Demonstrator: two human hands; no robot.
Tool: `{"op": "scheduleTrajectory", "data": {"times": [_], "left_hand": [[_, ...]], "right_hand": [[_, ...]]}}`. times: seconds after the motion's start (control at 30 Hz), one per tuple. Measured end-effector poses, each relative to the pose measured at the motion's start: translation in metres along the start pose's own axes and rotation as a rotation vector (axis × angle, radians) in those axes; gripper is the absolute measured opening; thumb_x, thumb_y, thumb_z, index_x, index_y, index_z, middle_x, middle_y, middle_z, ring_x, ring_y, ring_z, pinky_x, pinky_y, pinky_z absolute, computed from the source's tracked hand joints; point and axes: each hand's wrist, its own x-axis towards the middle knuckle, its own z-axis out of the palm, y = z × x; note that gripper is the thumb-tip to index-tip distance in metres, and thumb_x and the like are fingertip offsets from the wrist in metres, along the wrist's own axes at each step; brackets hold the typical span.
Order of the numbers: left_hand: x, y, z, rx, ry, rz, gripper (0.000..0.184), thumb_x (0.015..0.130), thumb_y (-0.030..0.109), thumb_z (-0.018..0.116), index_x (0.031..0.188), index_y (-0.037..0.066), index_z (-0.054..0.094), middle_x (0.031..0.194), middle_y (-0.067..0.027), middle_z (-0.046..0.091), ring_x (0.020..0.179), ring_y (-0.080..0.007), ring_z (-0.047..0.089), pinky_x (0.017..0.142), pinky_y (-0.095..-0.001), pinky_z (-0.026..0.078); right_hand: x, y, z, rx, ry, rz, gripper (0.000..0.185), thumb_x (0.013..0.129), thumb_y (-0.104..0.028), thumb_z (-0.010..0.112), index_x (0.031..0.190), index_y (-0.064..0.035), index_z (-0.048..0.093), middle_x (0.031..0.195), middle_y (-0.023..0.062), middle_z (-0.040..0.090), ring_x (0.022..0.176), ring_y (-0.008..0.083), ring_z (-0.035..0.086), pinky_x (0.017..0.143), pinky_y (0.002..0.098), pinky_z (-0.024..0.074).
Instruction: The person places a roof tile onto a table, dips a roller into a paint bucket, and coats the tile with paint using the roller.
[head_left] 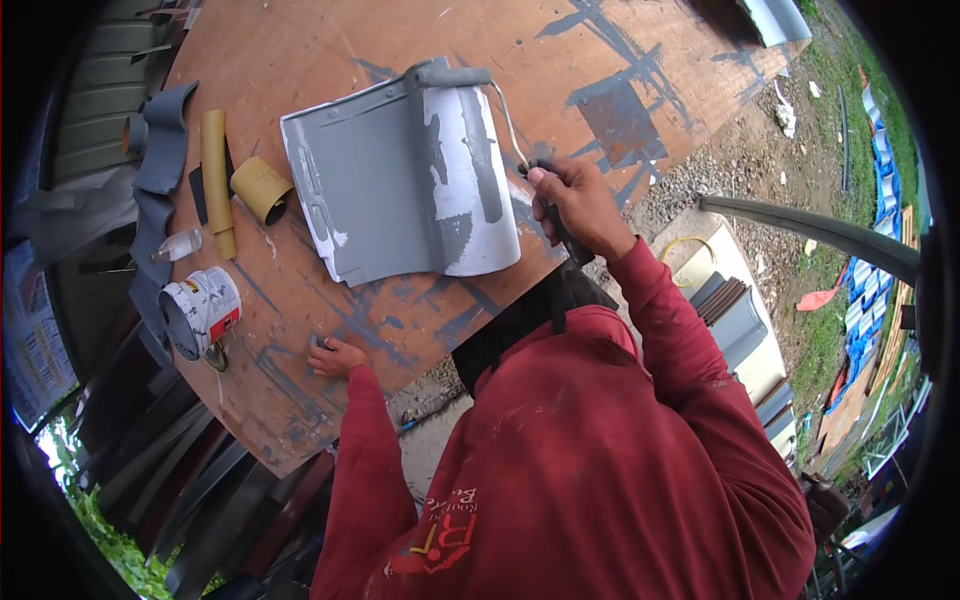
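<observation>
My right hand (578, 208) is closed around the dark handle of a paint roller (452, 77). The roller's grey head rests on the far edge of a curved tile (370, 180), whose left part is mostly grey while the raised right part still shows white patches. My left hand (338, 358) lies on the paint-stained wooden board (400, 345) near its front edge, fingers partly curled; whether something small is under them is hard to make out. To its left, a paint-smeared white bucket (202, 310) is tipped toward the left.
Left of the tile are a long cardboard tube (217, 185), a short brown roll (262, 190) and a small clear bottle (180, 245). Grey curved tiles (160, 210) line the board's left edge. A dark pole (810, 228) and stacked pieces (735, 310) stand at right.
</observation>
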Motion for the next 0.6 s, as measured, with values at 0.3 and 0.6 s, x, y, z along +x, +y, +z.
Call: {"op": "scheduleTrajectory", "data": {"times": [0.3, 0.6], "left_hand": [[0.000, 0.013, -0.010, -0.023, -0.070, -0.072, 0.043, 0.094, 0.030, 0.055, 0.127, 0.005, 0.064, 0.126, -0.0206, 0.059, 0.112, -0.0415, 0.053, 0.098, -0.0524, 0.040], [0.022, 0.001, -0.020, 0.040, -0.242, 0.012, 0.038, 0.095, 0.020, 0.062, 0.128, 0.004, 0.062, 0.136, -0.0201, 0.057, 0.129, -0.0405, 0.051, 0.109, -0.0513, 0.038]], "right_hand": [[-0.097, 0.012, -0.033, -0.150, -0.136, 0.274, 0.031, 0.108, -0.021, 0.060, 0.127, 0.0035, 0.066, 0.069, 0.0048, 0.064, 0.050, 0.0100, 0.060, 0.045, 0.0264, 0.0464], [-0.007, 0.007, -0.014, -0.076, -0.064, 0.018, 0.036, 0.109, -0.027, 0.060, 0.130, 0.0022, 0.064, 0.070, 0.0049, 0.063, 0.051, 0.0116, 0.059, 0.045, 0.0277, 0.0468]]}}
